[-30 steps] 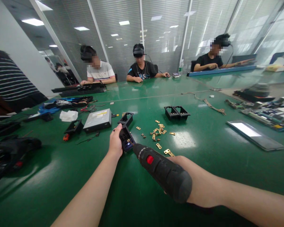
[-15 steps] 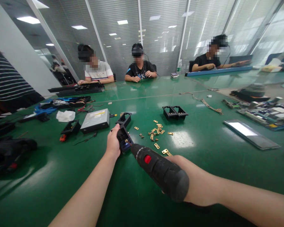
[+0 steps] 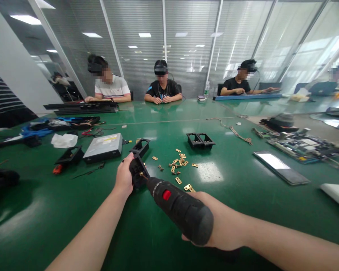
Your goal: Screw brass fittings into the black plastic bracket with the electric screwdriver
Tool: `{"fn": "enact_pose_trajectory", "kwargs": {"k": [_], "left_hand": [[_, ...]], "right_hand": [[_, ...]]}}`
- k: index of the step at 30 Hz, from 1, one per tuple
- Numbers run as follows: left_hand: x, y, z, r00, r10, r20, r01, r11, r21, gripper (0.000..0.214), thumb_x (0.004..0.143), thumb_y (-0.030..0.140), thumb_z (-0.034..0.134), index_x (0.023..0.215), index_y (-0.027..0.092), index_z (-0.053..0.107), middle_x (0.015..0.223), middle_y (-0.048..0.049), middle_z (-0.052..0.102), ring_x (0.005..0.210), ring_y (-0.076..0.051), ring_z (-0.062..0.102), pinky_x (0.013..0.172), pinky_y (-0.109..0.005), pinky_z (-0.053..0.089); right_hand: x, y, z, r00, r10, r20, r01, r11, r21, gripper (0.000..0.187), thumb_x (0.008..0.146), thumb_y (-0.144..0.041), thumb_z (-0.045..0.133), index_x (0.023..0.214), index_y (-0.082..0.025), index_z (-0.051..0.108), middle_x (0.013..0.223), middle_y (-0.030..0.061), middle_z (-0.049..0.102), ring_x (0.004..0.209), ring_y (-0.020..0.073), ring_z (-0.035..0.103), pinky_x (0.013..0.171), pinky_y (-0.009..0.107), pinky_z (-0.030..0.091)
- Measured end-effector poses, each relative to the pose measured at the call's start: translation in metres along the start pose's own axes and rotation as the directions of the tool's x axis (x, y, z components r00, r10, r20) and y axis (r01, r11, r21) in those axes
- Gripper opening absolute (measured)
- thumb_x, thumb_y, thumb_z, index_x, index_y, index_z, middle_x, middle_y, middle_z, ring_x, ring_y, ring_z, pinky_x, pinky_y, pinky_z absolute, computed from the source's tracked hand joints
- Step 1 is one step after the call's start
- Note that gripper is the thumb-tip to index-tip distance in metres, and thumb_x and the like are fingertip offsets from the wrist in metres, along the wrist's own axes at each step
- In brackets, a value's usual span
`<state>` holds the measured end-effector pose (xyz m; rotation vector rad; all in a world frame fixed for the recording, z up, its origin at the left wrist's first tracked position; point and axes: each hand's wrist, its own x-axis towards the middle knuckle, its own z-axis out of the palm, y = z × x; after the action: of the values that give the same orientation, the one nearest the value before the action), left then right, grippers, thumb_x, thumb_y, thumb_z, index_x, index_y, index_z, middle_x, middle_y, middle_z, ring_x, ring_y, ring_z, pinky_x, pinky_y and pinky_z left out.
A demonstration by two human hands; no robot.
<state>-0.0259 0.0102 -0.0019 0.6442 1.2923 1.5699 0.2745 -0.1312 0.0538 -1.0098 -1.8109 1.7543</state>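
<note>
My left hand [image 3: 124, 174] is closed on the side of a black plastic frame [image 3: 136, 165], tilted up off the green table [image 3: 81, 203]. Wrapped round the grip of a black power screwdriver [image 3: 179, 209] with a red switch is my right hand [image 3: 214, 216]; most of its fingers are hidden behind the tool. The bit reaches into the frame, at a small brass piece [image 3: 141, 174]. Just beyond the frame lies another black frame [image 3: 140, 146]. Loose brass plates [image 3: 178, 180] and small screws [image 3: 160, 167] are scattered to the right of the held frame.
A pair of joined black frames [image 3: 200, 140] stands farther back. To the left are a disc drive [image 3: 103, 147], crumpled tissue [image 3: 64, 140] and another frame [image 3: 70, 155]. A phone [image 3: 281, 168] and circuit boards [image 3: 305, 143] lie right. Several people sit across the table.
The view has shifted, so most things appear farther left. Both hands keep their hold, and the screwdriver's bit stays inside the frame. A white object has come into view at the right edge.
</note>
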Motion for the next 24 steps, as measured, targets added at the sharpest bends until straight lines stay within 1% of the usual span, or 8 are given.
{"fn": "enact_pose_trajectory", "kwargs": {"k": [4,7,9,11,14,16,19,24], "left_hand": [[-0.003,0.004,0.001,1.000,-0.015,-0.008,0.015,1.000,0.009,0.029,0.106,0.050,0.084,0.108,0.023,0.075,0.083,-0.0069,0.081,0.065,-0.027,0.078,0.059,-0.036,0.068],[-0.005,0.007,0.002,0.999,-0.032,0.001,0.032,0.999,0.007,0.028,0.108,0.049,0.083,0.108,0.023,0.075,0.083,-0.0081,0.082,0.065,-0.027,0.078,0.059,-0.035,0.068],[-0.006,0.009,0.002,0.999,-0.039,0.001,0.039,0.999,-0.003,0.029,0.108,0.050,0.084,0.108,0.022,0.074,0.083,-0.0081,0.082,0.063,-0.027,0.078,0.058,-0.035,0.068],[-0.007,0.009,0.002,0.999,-0.044,0.005,0.044,0.999,-0.011,0.028,0.109,0.048,0.085,0.108,0.022,0.075,0.082,-0.0076,0.082,0.063,-0.026,0.078,0.058,-0.034,0.068],[-0.006,0.009,0.002,0.999,-0.050,-0.004,0.050,0.999,-0.017,0.024,0.110,0.045,0.082,0.109,0.022,0.075,0.081,-0.0082,0.082,0.063,-0.026,0.079,0.057,-0.033,0.068],[-0.005,0.009,0.001,0.999,-0.054,-0.004,0.054,0.998,-0.018,0.024,0.110,0.045,0.082,0.109,0.022,0.075,0.082,-0.0091,0.083,0.062,-0.027,0.079,0.056,-0.034,0.067],[-0.003,0.007,-0.001,0.998,-0.059,0.008,0.059,0.998,-0.016,0.027,0.110,0.048,0.083,0.109,0.022,0.075,0.083,-0.0093,0.084,0.060,-0.027,0.078,0.055,-0.035,0.066],[0.001,0.004,-0.005,0.998,-0.059,-0.001,0.059,0.998,-0.016,0.030,0.106,0.050,0.087,0.109,0.023,0.074,0.084,-0.0078,0.084,0.061,-0.027,0.079,0.056,-0.034,0.066]], "right_hand": [[0.003,-0.004,-0.006,0.999,-0.029,0.021,0.030,0.998,-0.056,0.045,0.075,-0.017,0.109,0.094,-0.025,0.069,0.084,-0.0069,0.071,0.078,0.0174,0.065,0.071,0.030,0.054],[0.010,-0.004,-0.012,0.996,0.034,0.087,-0.016,0.980,-0.197,0.052,0.068,-0.017,0.118,0.085,-0.024,0.069,0.083,-0.0077,0.073,0.080,0.0189,0.071,0.080,0.032,0.061],[0.018,-0.002,-0.017,0.984,0.096,0.148,-0.057,0.967,-0.249,0.055,0.066,-0.026,0.125,0.082,-0.024,0.072,0.082,-0.0073,0.076,0.085,0.0211,0.076,0.088,0.034,0.066],[0.027,0.002,-0.019,0.970,0.131,0.205,-0.069,0.956,-0.285,0.056,0.066,-0.036,0.129,0.078,-0.024,0.076,0.078,-0.0065,0.077,0.084,0.0218,0.078,0.089,0.034,0.067],[0.039,0.009,-0.019,0.953,0.135,0.272,-0.050,0.953,-0.299,0.060,0.069,-0.047,0.130,0.070,-0.023,0.075,0.074,-0.0058,0.077,0.080,0.0207,0.078,0.085,0.032,0.066],[0.043,0.014,-0.015,0.937,0.121,0.327,-0.028,0.961,-0.276,0.066,0.068,-0.050,0.130,0.065,-0.024,0.070,0.067,-0.0078,0.070,0.076,0.0187,0.076,0.082,0.029,0.065],[0.046,0.020,-0.010,0.927,0.129,0.352,-0.058,0.977,-0.205,0.061,0.066,-0.045,0.131,0.071,-0.022,0.074,0.066,-0.0088,0.069,0.072,0.0177,0.074,0.074,0.027,0.063],[0.044,0.028,-0.001,0.928,0.185,0.322,-0.138,0.977,-0.163,0.054,0.067,-0.034,0.127,0.080,-0.020,0.076,0.068,-0.0087,0.066,0.070,0.0173,0.067,0.066,0.026,0.058]]}}
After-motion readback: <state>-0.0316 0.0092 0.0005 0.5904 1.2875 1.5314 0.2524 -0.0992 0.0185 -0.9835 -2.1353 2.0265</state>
